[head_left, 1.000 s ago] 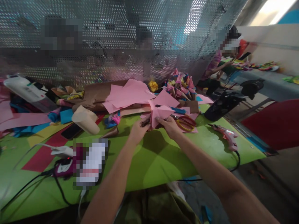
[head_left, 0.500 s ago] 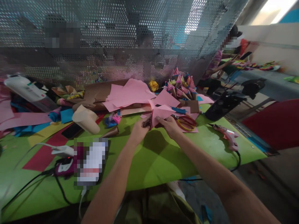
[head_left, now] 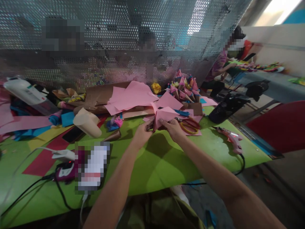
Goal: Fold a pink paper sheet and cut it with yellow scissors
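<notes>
A folded piece of pink paper [head_left: 165, 115] is held between my two hands, above the green table [head_left: 164, 165]. My left hand [head_left: 144, 129] grips its left edge, where something darker shows by the fingers that I cannot make out. On the right side, the thumb of my right hand [head_left: 172, 128] presses on the paper's face, with the fingers tucked behind and partly hidden. Red and yellow-handled scissors [head_left: 190, 125] lie just beyond my right hand. Behind the held paper is a stack of pink sheets [head_left: 133, 97].
A pink glue gun [head_left: 234, 141] lies at the right, near a black bottle [head_left: 221, 109]. Folded pink cones [head_left: 184, 87] are heaped at the back. To the left are a phone [head_left: 94, 167], a power strip [head_left: 68, 170] and a cream paper roll [head_left: 87, 122]. Another person [head_left: 218, 65] sits at the far right.
My hands and the pink paper stay almost in place, with the paper's face tilted very slightly. The person at the far right has shifted their arms.
</notes>
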Available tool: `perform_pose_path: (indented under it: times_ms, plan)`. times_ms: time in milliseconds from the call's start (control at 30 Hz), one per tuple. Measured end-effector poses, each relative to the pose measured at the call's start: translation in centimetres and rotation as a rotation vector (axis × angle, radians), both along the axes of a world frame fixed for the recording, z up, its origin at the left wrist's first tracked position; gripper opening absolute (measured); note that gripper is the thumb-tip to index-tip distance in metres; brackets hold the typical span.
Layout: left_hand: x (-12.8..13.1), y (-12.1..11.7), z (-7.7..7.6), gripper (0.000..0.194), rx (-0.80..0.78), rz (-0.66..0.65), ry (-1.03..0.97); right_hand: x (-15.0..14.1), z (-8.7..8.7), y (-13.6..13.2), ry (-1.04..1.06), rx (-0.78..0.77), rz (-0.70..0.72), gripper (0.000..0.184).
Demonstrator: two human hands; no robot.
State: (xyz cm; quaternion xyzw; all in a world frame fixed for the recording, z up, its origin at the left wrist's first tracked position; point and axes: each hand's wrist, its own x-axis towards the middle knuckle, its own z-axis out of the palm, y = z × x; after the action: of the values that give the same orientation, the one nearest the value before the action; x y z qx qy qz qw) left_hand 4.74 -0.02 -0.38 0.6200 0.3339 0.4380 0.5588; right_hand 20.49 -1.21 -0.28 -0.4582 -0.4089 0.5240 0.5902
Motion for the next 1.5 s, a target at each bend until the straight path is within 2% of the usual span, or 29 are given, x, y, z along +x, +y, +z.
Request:
perform_pose_path:
  times_ms: [233, 367, 500, 700, 867, 1067, 1267, 1400, 1500]
  plan:
    - [0.2, -0.2, 0.4, 0.054, -0.100, -0.032, -0.084, -0.1, -0.1, -0.1, -0.014, -0.006, -0.007, 0.040]
    - [0.3, -0.5, 0.7, 0.045, -0.137, 0.013, -0.073, -0.2, -0.1, -0.1, -0.004, -0.002, -0.003, 0.038]
    - [0.5, -0.5, 0.4, 0.048, -0.163, 0.075, -0.100, -0.2, -0.2, -0.1, -0.031, -0.019, 0.028, 0.037]
    - [0.6, -0.2, -0.4, 0.047, -0.198, 0.153, -0.100, -0.5, -0.1, -0.1, 0.010, -0.020, -0.013, 0.036]
    - [0.4, -0.1, -0.6, 0.045, -0.128, 0.212, -0.020, -0.4, 0.2, -0.2, -0.018, -0.071, -0.058, 0.035]
    - [0.0, 0.0, -0.1, 0.044, -0.014, 0.283, 0.111, 0.3, 0.1, 0.0, 0.032, -0.020, -0.157, 0.041]
    - [-0.7, -0.1, 1.1, 0.048, 0.081, 0.384, 0.309, 1.6, 0.4, 0.7, 0.051, 0.068, -0.062, 0.032]
    - [-0.9, -0.6, 2.2, 0.050, 0.140, 0.358, 0.437, 2.4, 0.4, 1.1, -0.114, 0.092, -0.107, 0.034]
    - [-1.0, -1.0, 2.8, 0.054, 0.212, 0.361, 0.594, 2.9, 1.0, 0.9, -0.401, 0.219, -0.287, 0.045]
